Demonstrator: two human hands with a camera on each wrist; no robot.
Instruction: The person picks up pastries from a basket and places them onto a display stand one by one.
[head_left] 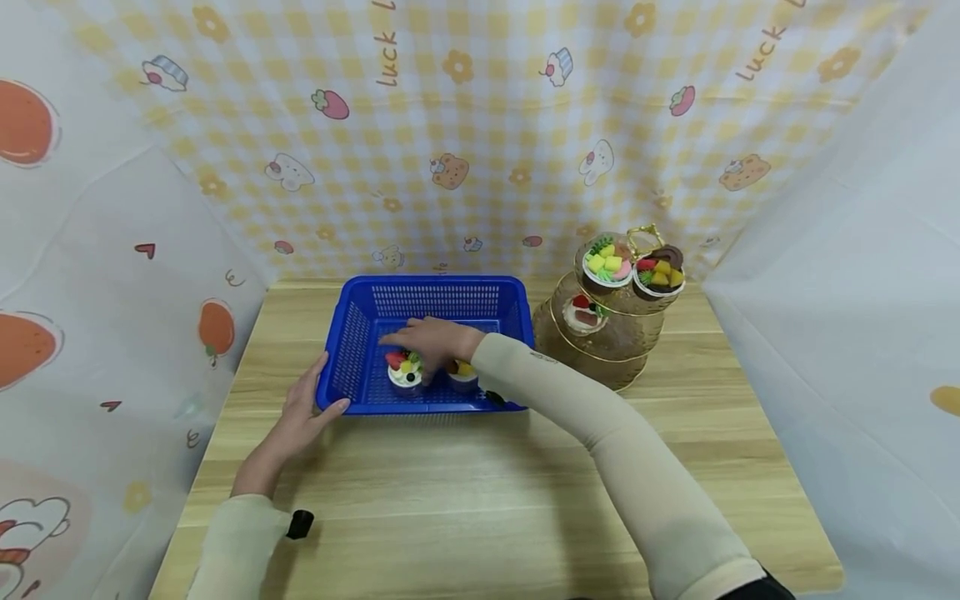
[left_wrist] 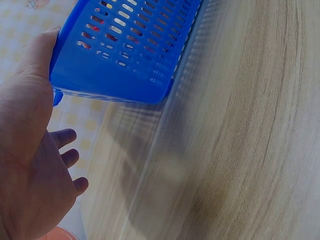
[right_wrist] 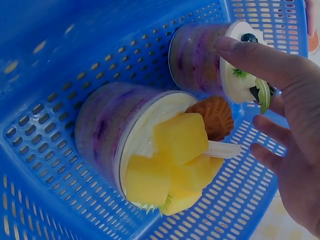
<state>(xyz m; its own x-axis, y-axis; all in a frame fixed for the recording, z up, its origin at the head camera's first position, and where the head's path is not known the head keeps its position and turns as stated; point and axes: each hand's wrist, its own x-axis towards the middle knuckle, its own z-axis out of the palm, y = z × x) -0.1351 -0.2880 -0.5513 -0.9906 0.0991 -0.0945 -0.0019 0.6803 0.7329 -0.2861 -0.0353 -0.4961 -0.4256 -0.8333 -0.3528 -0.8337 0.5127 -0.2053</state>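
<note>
My right hand (head_left: 437, 337) reaches into a blue plastic basket (head_left: 431, 408), over a dessert cup (head_left: 405, 385) with cream, strawberry and dark berries on top. In the right wrist view, the thumb lies across the rim of this cup (right_wrist: 197, 65), while the other fingers spread loosely beyond it. Whether the thumb touches it I cannot tell. A second dessert cup (right_wrist: 107, 130), topped with yellow fruit cubes and a brown biscuit, lies nearer the right wrist camera. At the basket's front left corner, my left hand (head_left: 303, 410) touches the rim, its fingers extended and several free of the wall.
Right of the basket stands a tiered stand (head_left: 618, 329) with gold rims and a gold handle. Its top tier bears two dessert cups, one with green and yellow toppings (head_left: 607, 267), one with chocolate (head_left: 658, 273). A strawberry dessert (head_left: 583, 315) sits lower. Everything is on a wooden table (head_left: 450, 500).
</note>
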